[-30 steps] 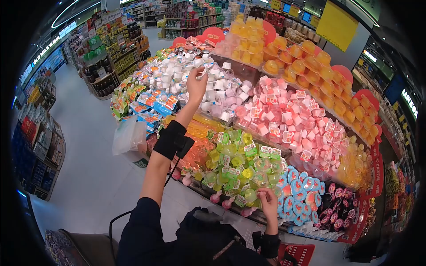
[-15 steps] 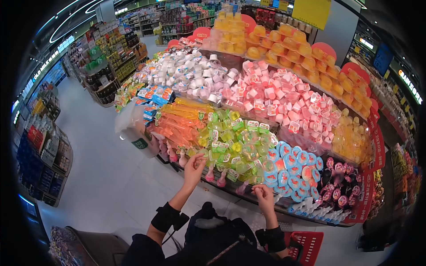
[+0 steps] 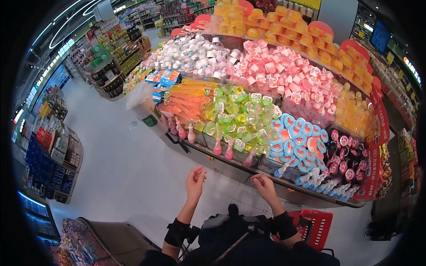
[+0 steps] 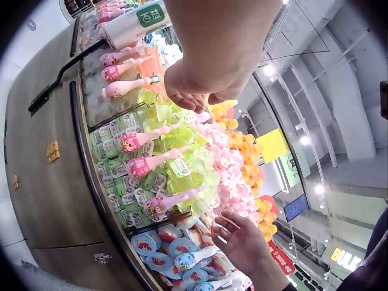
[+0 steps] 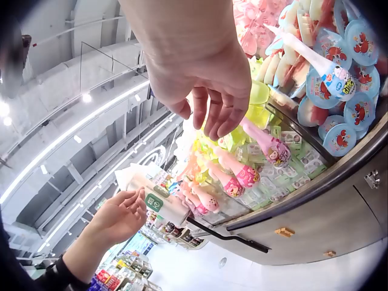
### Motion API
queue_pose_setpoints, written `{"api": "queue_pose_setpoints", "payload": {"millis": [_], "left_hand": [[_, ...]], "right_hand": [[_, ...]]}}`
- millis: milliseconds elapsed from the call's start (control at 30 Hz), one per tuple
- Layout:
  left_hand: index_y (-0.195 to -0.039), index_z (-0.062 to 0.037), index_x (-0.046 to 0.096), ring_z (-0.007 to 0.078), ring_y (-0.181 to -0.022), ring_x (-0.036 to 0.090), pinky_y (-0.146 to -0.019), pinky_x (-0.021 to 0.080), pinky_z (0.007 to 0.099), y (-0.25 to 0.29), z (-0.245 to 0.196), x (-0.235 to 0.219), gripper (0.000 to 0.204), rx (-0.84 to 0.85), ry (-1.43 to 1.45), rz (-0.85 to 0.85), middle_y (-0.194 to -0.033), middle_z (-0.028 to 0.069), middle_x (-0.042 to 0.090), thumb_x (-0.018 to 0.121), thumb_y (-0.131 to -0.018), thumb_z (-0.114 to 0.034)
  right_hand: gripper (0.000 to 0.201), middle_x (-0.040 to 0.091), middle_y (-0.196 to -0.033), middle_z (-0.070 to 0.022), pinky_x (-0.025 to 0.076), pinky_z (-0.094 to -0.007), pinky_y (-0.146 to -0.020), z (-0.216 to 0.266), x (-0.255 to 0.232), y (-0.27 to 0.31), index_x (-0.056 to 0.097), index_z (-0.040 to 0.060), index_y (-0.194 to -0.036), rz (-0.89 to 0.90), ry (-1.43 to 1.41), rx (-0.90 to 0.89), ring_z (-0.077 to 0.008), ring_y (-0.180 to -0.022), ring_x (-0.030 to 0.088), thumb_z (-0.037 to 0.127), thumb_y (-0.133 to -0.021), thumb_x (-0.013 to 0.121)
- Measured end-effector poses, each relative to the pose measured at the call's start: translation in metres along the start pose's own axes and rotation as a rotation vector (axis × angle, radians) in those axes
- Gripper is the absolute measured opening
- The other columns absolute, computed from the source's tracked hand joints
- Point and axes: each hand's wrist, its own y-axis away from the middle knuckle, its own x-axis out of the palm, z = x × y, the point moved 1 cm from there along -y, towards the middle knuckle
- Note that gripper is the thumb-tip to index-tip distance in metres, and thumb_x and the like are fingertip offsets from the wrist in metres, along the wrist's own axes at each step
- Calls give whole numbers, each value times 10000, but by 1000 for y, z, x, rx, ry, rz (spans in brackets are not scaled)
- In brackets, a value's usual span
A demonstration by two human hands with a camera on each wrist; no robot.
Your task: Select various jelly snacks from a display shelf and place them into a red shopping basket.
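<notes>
So the pink bottle (image 3: pixel 249 158) at the right-hand end of its little row is the one closest to either hand, and it's on the near lip of the counter (image 4: pixel 45 200). Its fat end sits low by the lip and the thin neck points up and in over the counter, so the long axis runs roughly away from the person; I can't tell how far it leans. The right hand (image 3: pixel 265 186) is the nearer one, just off the counter's near side, with the bottle ahead of its fingers and a bit to the left, near but not touching. Those fingers are relaxed and part-bent, some space between them, nothing in them that I can see. The left hand (image 3: pixel 195 184) is also off the near side, further left along the counter, so from its fingers that same bottle is ahead and off to the right. Same loose, half-curled fingers, apparently nothing held. More pink bottles (image 3: pixel 229 150) line the lip to the left. Green jellies (image 3: pixel 237 117) are just inside the counter's lip, blue cups (image 3: pixel 288 146) further right along it, pink jellies (image 3: pixel 284 75) further back on it. The red basket (image 3: pixel 320 229) is down off its near side, to the right.
</notes>
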Motion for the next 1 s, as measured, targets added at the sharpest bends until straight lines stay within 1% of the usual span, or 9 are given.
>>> {"api": "queue_pose_setpoints", "payload": {"millis": [100, 167, 300, 333, 467, 600, 767, 833, 1000], "left_hand": [[-1044, -11, 502, 70, -685, 507, -608, 410, 189, 26, -1, -17, 221, -21, -15, -14, -853, 29, 569, 499, -831, -67], [-1044, -12, 503, 71, -684, 510, -605, 409, 188, 51, -2, -28, 220, -27, -5, -30, -853, 29, 571, 498, -832, -70], [-1040, -12, 504, 72, -680, 515, -594, 405, 184, 95, -2, -51, 216, -20, 1, -75, -846, 32, 578, 495, -835, -78], [-1040, -12, 504, 72, -680, 515, -594, 405, 184, 108, 1, -57, 216, -24, 0, -76, -846, 32, 578, 495, -835, -78], [-1033, -16, 509, 72, -665, 517, -587, 405, 183, 151, 22, -67, 205, -83, 6, -76, -835, 32, 584, 492, -838, -76], [-1027, -18, 512, 70, -662, 519, -587, 406, 184, 178, 23, -71, 198, -134, -21, -33, -833, 31, 584, 488, -838, -73], [-1018, -22, 522, 78, -666, 511, -585, 408, 198, 201, 21, -47, 196, -120, -17, 41, -837, 40, 583, 489, -838, -94], [-1016, -22, 523, 79, -664, 511, -586, 409, 198, 205, 18, -37, 194, -99, -3, 72, -836, 40, 584, 487, -840, -94], [-1014, -21, 524, 78, -656, 509, -588, 409, 201, 227, 8, -9, 194, -98, -40, 107, -836, 40, 584, 482, -836, -86]], "right_hand": [[101, 581, -737, -38, 433, -210, -595, -1, 6, 16, 563, 7, -868, 3, 106, -4, -82, -666, 548, 82, -805, 535], [99, 579, -725, -35, 425, -210, -584, -3, 9, 33, 564, 8, -863, 3, 102, -10, -78, -653, 539, 81, -802, 539], [92, 568, -701, -26, 414, -204, -567, 17, 20, 72, 565, 11, -857, 0, 150, -43, -70, -636, 528, 79, -798, 546], [90, 556, -688, -26, 417, -203, -566, 5, 20, 81, 563, 12, -858, 6, 123, -29, -68, -640, 528, 79, -803, 541], [88, 546, -682, -26, 418, -199, -566, -8, 12, 132, 563, 14, -856, -34, 134, 15, -68, -642, 528, 83, -813, 529], [93, 551, -698, -30, 425, -213, -570, -13, 5, 176, 564, 19, -854, -88, 178, 53, -85, -650, 540, 94, -818, 523], [97, 562, -719, -33, 432, -228, -584, -18, -30, 214, 563, 24, -861, -161, 190, 70, -101, -660, 552, 99, -816, 521], [100, 566, -726, -32, 433, -226, -592, -24, -44, 224, 563, 26, -866, -232, 201, 73, -99, -663, 552, 99, -816, 516], [101, 564, -714, -28, 433, -224, -595, -35, -81, 256, 562, 24, -867, -268, 182, 88, -96, -667, 554, 97, -812, 519]]}}
